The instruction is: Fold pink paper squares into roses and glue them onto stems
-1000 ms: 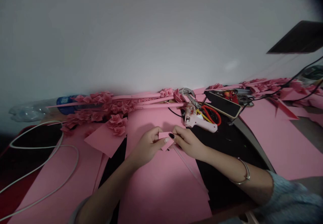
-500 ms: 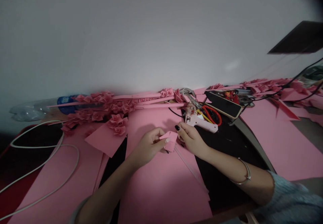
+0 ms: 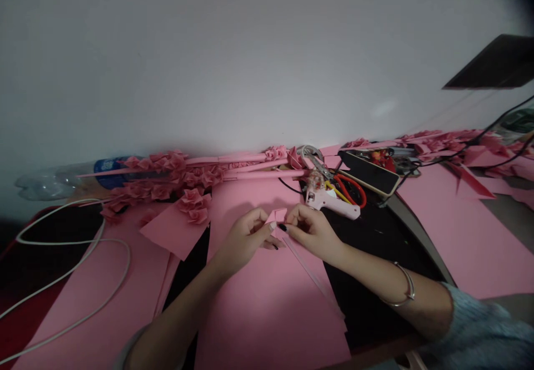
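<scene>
Unreadable writing on blue bottle label (image 3: pixel 109 172)

Small pink folded paper (image 3: pixel 276 216), tilted, between both hands' fingertips.

Matt, smooth pink paper sheets (image 3: pixel 258 314).

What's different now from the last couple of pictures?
The small folded paper has tilted, and its visible shape has changed. The right hand had its thumb out to the right of it half a second ago; that thumb has come back left, against the paper. The left hand kept its grip. The glue gun, phone and bottle stayed put.
</scene>
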Tool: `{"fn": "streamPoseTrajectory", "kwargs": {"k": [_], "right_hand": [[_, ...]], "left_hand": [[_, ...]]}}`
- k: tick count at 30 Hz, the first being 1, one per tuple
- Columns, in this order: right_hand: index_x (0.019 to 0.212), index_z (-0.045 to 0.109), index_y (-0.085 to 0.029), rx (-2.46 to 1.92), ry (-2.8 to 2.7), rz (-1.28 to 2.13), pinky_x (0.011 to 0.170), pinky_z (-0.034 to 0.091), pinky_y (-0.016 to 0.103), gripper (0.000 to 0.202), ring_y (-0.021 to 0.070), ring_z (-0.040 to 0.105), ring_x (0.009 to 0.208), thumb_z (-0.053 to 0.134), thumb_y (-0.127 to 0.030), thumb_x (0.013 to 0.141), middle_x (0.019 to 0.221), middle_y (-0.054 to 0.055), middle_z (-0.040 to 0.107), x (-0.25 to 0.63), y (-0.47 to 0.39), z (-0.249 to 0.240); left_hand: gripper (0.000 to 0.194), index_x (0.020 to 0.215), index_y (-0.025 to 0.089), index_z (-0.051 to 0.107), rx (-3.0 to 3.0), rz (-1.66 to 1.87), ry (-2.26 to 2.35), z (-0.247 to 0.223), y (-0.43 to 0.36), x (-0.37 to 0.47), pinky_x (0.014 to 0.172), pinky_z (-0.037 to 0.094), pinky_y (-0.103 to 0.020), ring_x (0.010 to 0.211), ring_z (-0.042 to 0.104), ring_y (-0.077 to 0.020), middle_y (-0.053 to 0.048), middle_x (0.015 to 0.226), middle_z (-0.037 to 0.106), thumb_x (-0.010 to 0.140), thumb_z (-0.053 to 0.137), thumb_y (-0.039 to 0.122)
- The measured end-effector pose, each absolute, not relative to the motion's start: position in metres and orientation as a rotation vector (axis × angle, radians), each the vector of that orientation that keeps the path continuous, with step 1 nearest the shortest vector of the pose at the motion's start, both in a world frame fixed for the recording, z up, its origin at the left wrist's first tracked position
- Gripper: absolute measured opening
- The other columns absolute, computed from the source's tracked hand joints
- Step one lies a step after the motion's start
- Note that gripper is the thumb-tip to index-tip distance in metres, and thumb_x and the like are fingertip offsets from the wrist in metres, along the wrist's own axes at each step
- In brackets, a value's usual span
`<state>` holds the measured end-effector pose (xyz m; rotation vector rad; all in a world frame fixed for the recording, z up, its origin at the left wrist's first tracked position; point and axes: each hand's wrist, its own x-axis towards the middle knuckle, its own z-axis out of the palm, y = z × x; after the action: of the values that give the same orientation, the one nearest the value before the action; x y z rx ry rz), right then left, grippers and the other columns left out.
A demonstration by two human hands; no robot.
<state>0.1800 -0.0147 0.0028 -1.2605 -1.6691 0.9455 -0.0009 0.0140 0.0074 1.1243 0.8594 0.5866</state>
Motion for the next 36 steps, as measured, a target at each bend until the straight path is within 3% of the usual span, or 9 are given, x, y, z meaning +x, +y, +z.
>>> {"fn": "streamPoseTrajectory", "kwargs": {"k": [16, 36], "right_hand": [[0.062, 0.045, -0.021, -1.271, -1.818, 0.658, 0.044, 0.03, 0.021, 0.032, 0.0085, 0.037, 0.044, 0.062, -0.032, 0.086, 0.051, -0.006, 0.044, 0.1804, -0.0212, -0.0037], [0.069, 0.055, -0.019, -1.173, -1.988, 0.579, 0.046, 0.033, 0.022, 0.025, 0.0094, 0.039, 0.046, 0.06, -0.033, 0.089, 0.054, -0.004, 0.049, 0.1807, -0.0223, -0.0051]], "left_hand": [[0.036, 0.073, 0.018, 0.046, 1.086, 0.549, 0.877, 0.0051, 0.0147, -0.0029, 0.069, 0.056, -0.031, 0.067, 0.071, -0.0164, 0.002, 0.074, 0.062, 0.078, 0.066, 0.047], [0.03, 0.075, 0.018, 0.05, 1.133, 0.541, 0.905, 0.0031, 0.0148, -0.002, 0.066, 0.058, -0.028, 0.071, 0.065, -0.0132, 0.003, 0.074, 0.058, 0.078, 0.066, 0.043]]}}
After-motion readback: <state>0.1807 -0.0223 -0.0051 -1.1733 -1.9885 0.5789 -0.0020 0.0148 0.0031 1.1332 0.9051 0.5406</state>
